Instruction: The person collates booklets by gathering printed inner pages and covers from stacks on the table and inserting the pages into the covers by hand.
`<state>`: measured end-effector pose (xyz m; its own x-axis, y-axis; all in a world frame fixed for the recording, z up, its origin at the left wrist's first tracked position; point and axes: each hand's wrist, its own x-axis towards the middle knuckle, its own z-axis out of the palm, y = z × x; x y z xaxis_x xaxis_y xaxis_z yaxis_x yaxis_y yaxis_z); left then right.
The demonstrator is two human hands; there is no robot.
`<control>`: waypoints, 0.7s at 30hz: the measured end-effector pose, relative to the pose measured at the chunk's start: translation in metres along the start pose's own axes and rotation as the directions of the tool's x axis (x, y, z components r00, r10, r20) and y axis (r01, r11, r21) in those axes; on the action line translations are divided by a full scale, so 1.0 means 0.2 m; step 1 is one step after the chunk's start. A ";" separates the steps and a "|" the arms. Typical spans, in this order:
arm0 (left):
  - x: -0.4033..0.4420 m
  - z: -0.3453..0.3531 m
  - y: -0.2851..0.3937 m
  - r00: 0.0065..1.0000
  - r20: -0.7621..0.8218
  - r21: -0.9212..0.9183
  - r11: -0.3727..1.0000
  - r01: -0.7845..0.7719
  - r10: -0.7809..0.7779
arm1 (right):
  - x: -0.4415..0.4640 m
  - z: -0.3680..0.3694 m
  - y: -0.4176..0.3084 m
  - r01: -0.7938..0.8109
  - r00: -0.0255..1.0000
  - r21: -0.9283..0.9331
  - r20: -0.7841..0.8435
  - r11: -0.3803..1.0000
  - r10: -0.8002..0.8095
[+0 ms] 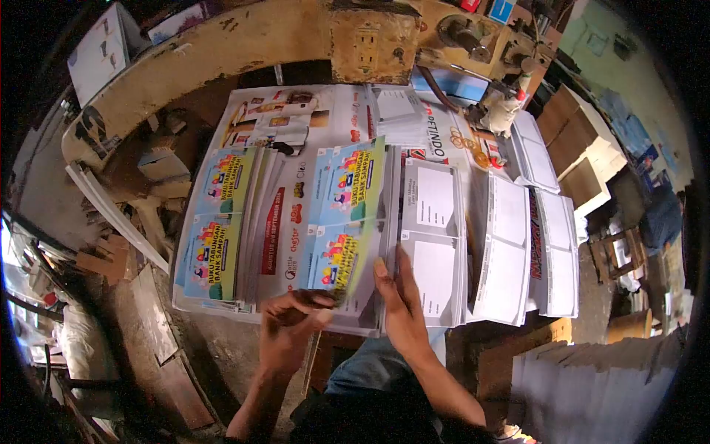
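Covers [336,185], middle of the worktop [340,103], lying between the left stack [211,251] and the grey sheets [433,196]; left hand [296,318] curled narrow at their near edge, blurred, so whether it pinches a cover cannot be told; right hand [403,314] with fingers extended over the border of covers and grey sheets. Possible faults: a cover creased, through an uneven pull by the left hand; grey sheets skewed, through sideways pressure from the right
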<state>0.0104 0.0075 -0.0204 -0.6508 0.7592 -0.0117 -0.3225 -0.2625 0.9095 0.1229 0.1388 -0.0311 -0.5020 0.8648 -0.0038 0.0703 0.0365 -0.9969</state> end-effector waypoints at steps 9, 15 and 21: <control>0.16 -0.05 0.18 0.943 -0.045 0.785 0.596 -0.170 0.329 | -0.01 0.00 -0.03 0.089 0.977 0.117 0.184 0.989 -0.110; 0.26 -0.37 0.27 0.972 -0.157 0.712 0.702 -0.011 0.175 | -0.10 0.01 -0.25 0.024 0.923 0.336 0.355 0.942 -0.150; 0.49 -1.03 0.34 0.916 -0.268 0.951 0.235 0.201 0.299 | -0.05 -0.26 -0.23 0.049 0.970 0.140 0.231 0.989 -0.080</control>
<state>-0.2163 -0.0595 -0.0461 -0.8765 0.4575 0.1496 0.4468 0.6577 0.6064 0.1691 0.1537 0.0184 -0.6915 0.7200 0.0582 -0.0755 0.0080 -0.9971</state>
